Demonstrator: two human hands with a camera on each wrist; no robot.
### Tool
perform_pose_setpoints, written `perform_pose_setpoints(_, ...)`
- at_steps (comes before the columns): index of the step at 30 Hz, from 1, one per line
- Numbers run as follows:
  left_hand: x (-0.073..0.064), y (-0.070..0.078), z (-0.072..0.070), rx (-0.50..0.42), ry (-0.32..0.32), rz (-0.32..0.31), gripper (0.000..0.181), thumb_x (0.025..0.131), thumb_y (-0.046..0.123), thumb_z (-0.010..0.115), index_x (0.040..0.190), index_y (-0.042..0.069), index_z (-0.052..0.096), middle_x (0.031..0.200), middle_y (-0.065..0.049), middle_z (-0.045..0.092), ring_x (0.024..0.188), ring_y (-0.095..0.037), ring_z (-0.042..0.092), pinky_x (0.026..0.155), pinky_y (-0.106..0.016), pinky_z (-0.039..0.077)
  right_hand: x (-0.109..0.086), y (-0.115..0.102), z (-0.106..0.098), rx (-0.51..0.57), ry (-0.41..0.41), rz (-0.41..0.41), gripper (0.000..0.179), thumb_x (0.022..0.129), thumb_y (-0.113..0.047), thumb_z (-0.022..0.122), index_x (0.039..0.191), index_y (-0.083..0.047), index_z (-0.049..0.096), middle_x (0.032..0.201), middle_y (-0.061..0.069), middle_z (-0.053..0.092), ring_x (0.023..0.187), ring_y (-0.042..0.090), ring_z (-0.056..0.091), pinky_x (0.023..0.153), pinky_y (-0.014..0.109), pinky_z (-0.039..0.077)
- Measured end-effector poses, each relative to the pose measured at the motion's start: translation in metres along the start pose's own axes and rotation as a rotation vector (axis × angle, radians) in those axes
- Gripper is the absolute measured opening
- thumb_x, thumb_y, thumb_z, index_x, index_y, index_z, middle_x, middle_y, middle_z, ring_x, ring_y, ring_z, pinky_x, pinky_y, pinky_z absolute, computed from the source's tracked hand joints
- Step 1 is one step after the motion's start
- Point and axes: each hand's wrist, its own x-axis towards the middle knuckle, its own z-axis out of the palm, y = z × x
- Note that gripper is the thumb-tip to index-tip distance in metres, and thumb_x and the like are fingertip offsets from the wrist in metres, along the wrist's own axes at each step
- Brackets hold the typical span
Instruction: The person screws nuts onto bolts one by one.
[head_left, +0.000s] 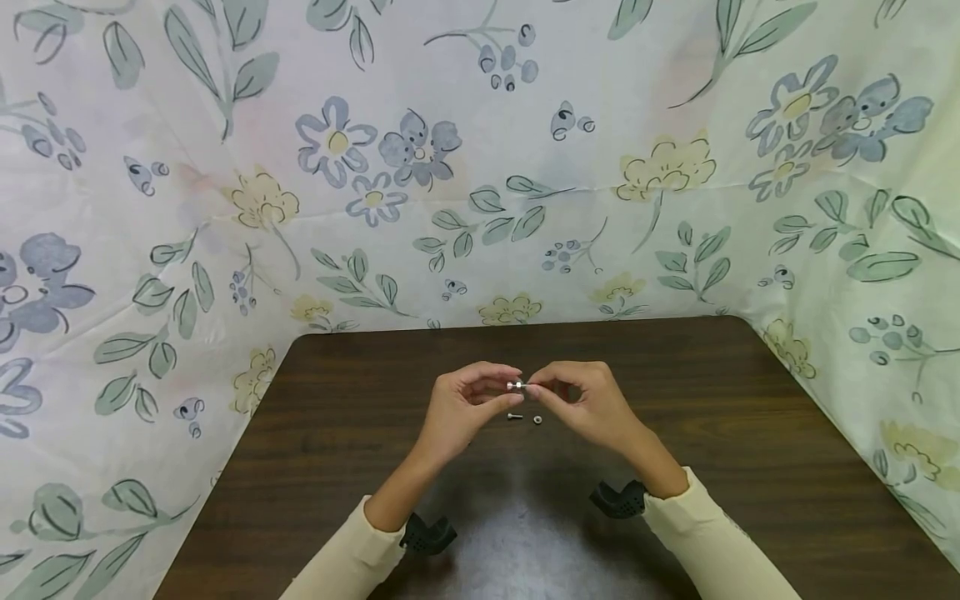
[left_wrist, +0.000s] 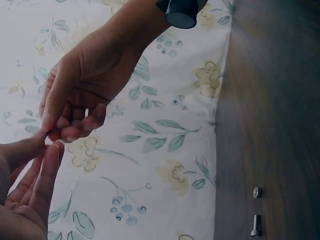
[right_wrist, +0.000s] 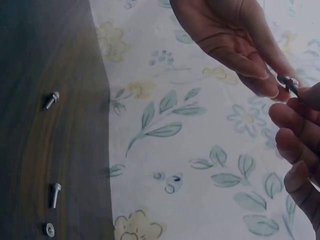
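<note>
Between the two hands is a small silver bolt [head_left: 516,385] with a nut or washer-like ring on its shank. My left hand [head_left: 471,407] holds it at the head end, thumb below and fingers above. At the other end, the thumb and forefinger of my right hand [head_left: 587,402] pinch the shank. In the right wrist view the bolt [right_wrist: 288,81] shows as a dark metal piece amid the fingertips. Fingers hide it in the left wrist view, where the left fingertips [left_wrist: 52,150] meet those of the right hand [left_wrist: 82,85].
On the brown table [head_left: 337,417] below the hands lie a loose bolt [head_left: 514,416] and a small round nut [head_left: 537,420]. The right wrist view shows another bolt [right_wrist: 51,100] farther along. Floral cloth [head_left: 465,167] hangs behind the table and at its sides.
</note>
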Motion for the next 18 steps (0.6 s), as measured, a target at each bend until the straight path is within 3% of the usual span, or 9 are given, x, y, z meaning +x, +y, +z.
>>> perform_pose_setpoints(5,-0.0008,-0.001,0.0003,0.032,-0.013,0.025,0.015,0.087,0.01,0.081,0.103,0.009,0.079,0.097,-0.004,0.075,0.082,-0.03,0.073,0.068,-0.034,0.063,-0.0014,0.0013,0.0015,0.004,-0.012,-0.004,0.021,0.085,0.006,0.078,0.091,-0.013,0.076,0.074,-0.007,0.066,0.056,0.004,0.048,0.048,0.018,0.04)
perform_pose_setpoints(8,-0.0011,-0.001,0.0009,0.038,-0.009,0.027,0.014,0.088,0.011,0.081,0.102,0.009,0.079,0.095,-0.003,0.075,0.079,-0.033,0.072,0.066,-0.033,0.062,-0.002,0.0014,0.002,0.006,-0.012,-0.008,0.015,0.087,0.002,0.077,0.091,-0.012,0.076,0.075,-0.007,0.067,0.056,0.004,0.048,0.046,0.022,0.041)
perform_pose_setpoints(14,-0.0006,-0.0005,0.002,0.031,0.002,-0.002,0.013,0.09,0.016,0.08,0.102,0.01,0.079,0.095,-0.005,0.075,0.081,-0.03,0.074,0.068,-0.034,0.063,-0.0021,0.0016,0.0022,-0.005,-0.003,-0.025,0.005,0.09,-0.003,0.077,0.091,-0.008,0.075,0.077,-0.005,0.068,0.058,0.003,0.049,0.044,0.029,0.043)
perform_pose_setpoints(18,-0.0006,-0.0007,0.0031,-0.013,-0.013,-0.032,0.01,0.093,0.014,0.076,0.1,0.007,0.077,0.094,-0.008,0.076,0.081,-0.033,0.074,0.07,-0.039,0.064,-0.0015,0.0012,0.0026,-0.015,0.003,-0.037,0.01,0.087,0.0,0.078,0.091,-0.009,0.075,0.077,-0.005,0.067,0.06,0.003,0.05,0.047,0.024,0.044)
